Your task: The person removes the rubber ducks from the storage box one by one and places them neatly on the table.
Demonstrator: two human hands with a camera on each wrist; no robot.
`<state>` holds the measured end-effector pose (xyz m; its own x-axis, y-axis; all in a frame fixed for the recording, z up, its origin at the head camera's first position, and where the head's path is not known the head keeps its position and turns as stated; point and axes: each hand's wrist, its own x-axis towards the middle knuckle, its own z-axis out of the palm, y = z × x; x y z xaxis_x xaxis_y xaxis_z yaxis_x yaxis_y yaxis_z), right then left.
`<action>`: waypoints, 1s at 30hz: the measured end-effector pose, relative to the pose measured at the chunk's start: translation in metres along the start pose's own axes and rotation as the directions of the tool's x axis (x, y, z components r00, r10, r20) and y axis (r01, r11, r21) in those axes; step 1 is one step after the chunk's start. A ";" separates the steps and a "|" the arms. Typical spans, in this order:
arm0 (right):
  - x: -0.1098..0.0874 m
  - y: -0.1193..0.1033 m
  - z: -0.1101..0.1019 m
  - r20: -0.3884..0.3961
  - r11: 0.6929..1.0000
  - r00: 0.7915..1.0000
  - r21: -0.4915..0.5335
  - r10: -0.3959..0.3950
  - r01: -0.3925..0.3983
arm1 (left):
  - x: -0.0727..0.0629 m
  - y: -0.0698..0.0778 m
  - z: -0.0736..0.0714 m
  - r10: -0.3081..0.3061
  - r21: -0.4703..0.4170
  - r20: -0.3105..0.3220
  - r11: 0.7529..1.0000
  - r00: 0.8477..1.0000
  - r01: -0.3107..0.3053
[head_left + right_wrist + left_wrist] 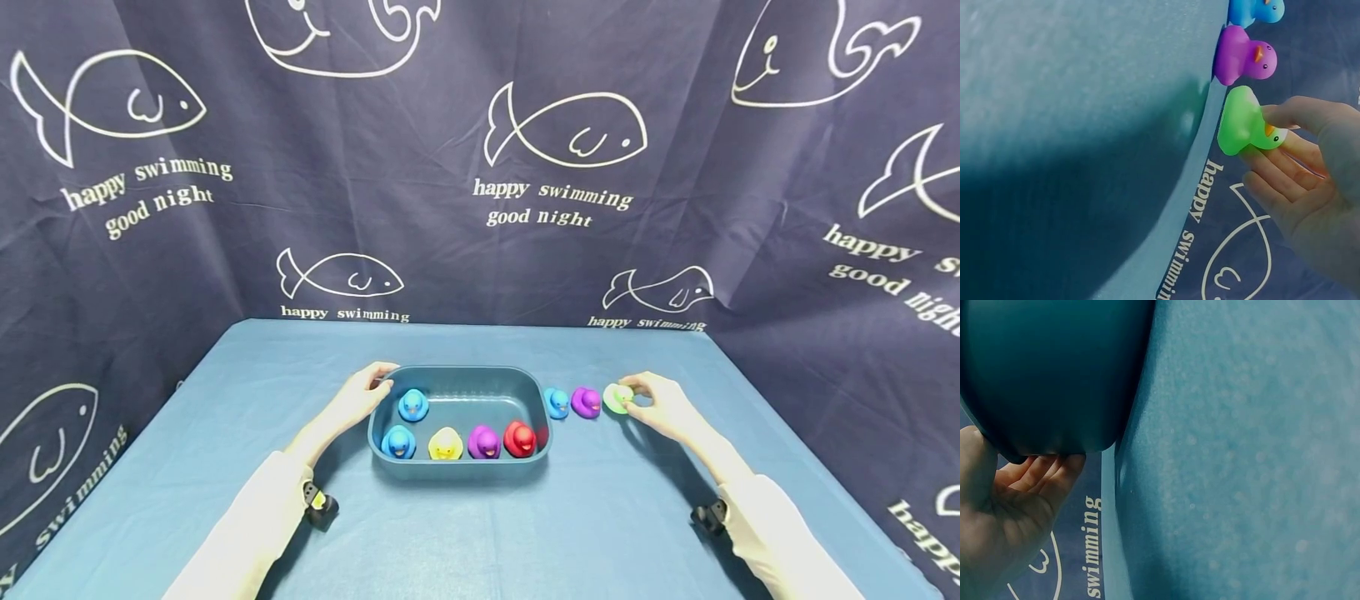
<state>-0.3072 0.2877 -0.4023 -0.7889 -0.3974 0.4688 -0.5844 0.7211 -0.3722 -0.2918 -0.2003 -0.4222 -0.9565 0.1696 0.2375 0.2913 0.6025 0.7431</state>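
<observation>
A dark teal plastic bin (459, 469) stands mid-table, holding several rubber ducks: two blue ones at its left, then a yellow duck (446, 445), a purple duck (484, 443) and a red duck (519, 439) along the front. My left hand (358, 395) grips the bin's left end, thumb at the rim and fingers against the outer wall (1054, 425). To the right of the bin, my right hand (662, 405) pinches a green rubber duck (1241, 122) by its head between thumb and fingers. Beside it stand another purple duck (586, 402) and another blue duck (557, 403), the blue one close to the bin.
Blue cloth covers the table (480, 533). A dark curtain (450, 167) with white fish drawings and lettering hangs behind and along both sides. Each wrist wears a small black camera (321, 507) below a white sleeve (247, 533).
</observation>
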 end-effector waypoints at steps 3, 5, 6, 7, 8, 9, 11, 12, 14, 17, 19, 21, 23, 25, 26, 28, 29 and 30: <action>-0.001 0.001 0.002 0.006 1.000 1.000 -0.002 0.004 -0.004 | 0.000 0.000 0.000 -0.012 -0.003 0.007 1.000 1.000 0.012; -0.001 0.002 0.003 0.004 1.000 1.000 -0.010 0.003 -0.003 | 0.000 0.000 -0.001 -0.016 -0.008 0.010 1.000 1.000 0.016; -0.001 0.002 0.003 0.003 1.000 1.000 -0.014 0.001 -0.001 | 0.000 0.000 -0.001 -0.016 -0.008 0.011 1.000 1.000 0.016; -0.001 0.002 0.003 0.006 1.000 1.000 -0.013 0.003 -0.003 | 0.000 0.000 0.000 -0.016 -0.007 0.011 1.000 1.000 0.016; -0.001 0.002 0.003 0.006 1.000 1.000 -0.014 0.002 -0.002 | 0.000 0.000 0.000 -0.015 -0.007 0.011 1.000 1.000 0.015; -0.001 0.002 0.003 0.006 1.000 1.000 -0.014 0.000 0.000 | 0.000 0.000 0.000 -0.015 -0.007 0.010 1.000 1.000 0.015; -0.001 0.001 0.003 0.004 1.000 1.000 -0.010 -0.004 0.004 | 0.000 0.000 0.000 -0.012 -0.002 0.009 1.000 1.000 0.012; -0.001 0.001 0.003 0.005 1.000 1.000 -0.009 -0.004 0.004 | 0.000 0.001 0.000 -0.013 -0.001 0.009 1.000 1.000 0.013; -0.001 0.001 0.004 0.009 1.000 1.000 -0.012 -0.002 0.002 | 0.000 0.001 0.000 -0.013 -0.004 0.008 1.000 1.000 0.013; -0.001 0.001 0.004 0.014 1.000 1.000 -0.013 0.002 -0.002 | 0.000 0.001 0.000 -0.016 -0.005 0.008 1.000 1.000 0.016; 0.000 0.001 0.004 0.020 1.000 1.000 -0.012 0.008 -0.008 | 0.000 0.002 0.000 -0.018 -0.005 0.009 1.000 1.000 0.018; -0.001 0.000 0.005 0.022 1.000 1.000 -0.012 0.009 -0.009 | 0.000 0.002 -0.001 -0.019 -0.005 0.008 1.000 1.000 0.019; 0.000 0.000 0.005 0.027 1.000 0.999 -0.007 0.018 -0.018 | 0.000 0.002 -0.001 -0.019 -0.001 0.008 1.000 1.000 0.019; 0.000 0.000 0.004 0.030 1.000 0.999 -0.009 0.021 -0.021 | 0.000 0.002 -0.001 -0.019 -0.002 0.008 1.000 1.000 0.019; 0.000 0.000 0.004 0.032 1.000 0.999 -0.010 0.023 -0.022 | 0.000 0.002 -0.001 -0.018 -0.001 0.008 1.000 1.000 0.018; 0.000 -0.001 0.004 0.039 1.000 0.999 -0.008 0.027 -0.027 | 0.000 0.001 -0.001 -0.019 0.003 0.010 1.000 1.000 0.019; 0.000 -0.001 0.004 0.041 1.000 0.999 -0.008 0.027 -0.027 | 0.000 0.001 -0.001 -0.021 0.004 0.011 1.000 1.000 0.021; 0.000 -0.001 0.004 0.042 1.000 0.999 -0.006 0.028 -0.027 | 0.001 0.001 -0.001 -0.023 0.003 0.010 1.000 1.000 0.023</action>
<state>-0.3073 0.2851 -0.4053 -0.8120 -0.4010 0.4240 -0.5614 0.7353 -0.3797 -0.2921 -0.2001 -0.4210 -0.9630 0.1635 0.2142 0.2694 0.6086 0.7464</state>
